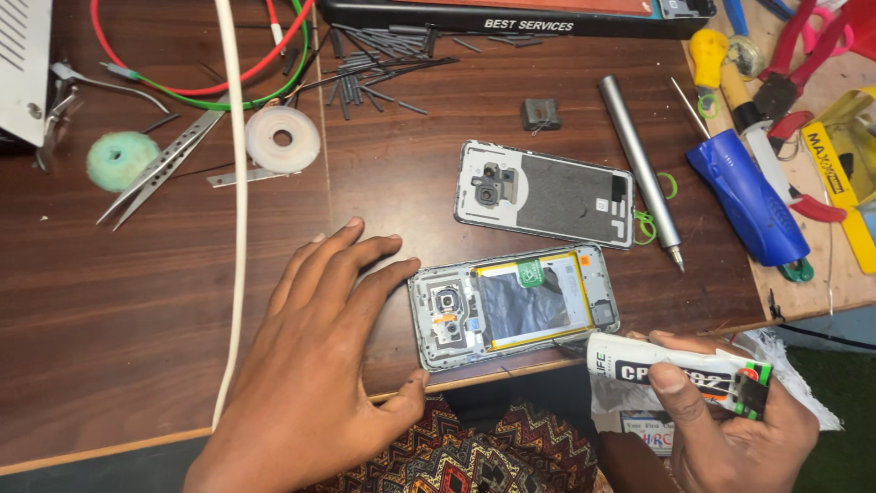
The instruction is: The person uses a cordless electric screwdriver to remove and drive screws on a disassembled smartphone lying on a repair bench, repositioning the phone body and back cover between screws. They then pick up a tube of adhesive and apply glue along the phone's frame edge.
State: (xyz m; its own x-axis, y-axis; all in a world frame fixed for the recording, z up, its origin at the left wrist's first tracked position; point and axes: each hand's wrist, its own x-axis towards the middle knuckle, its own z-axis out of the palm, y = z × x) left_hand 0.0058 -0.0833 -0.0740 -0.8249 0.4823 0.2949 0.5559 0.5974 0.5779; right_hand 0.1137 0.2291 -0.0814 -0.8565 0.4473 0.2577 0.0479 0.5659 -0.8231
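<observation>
So we've got the opened phone (514,305) lying long-ways left to right at the desk edge (109,438), left hand (315,365) flat with fingers spread against its left end, right hand (730,429) clamped round the glue tube (680,372) just off its lower right corner.

- Our left hand (315,361) lies flat on the wooden table (137,301), fingertips touching the opened phone (513,306).
- Our right hand (730,429), just right of and below that phone, grips a white glue tube (680,370).
- Behind the phone lies its back cover (546,194).
</observation>
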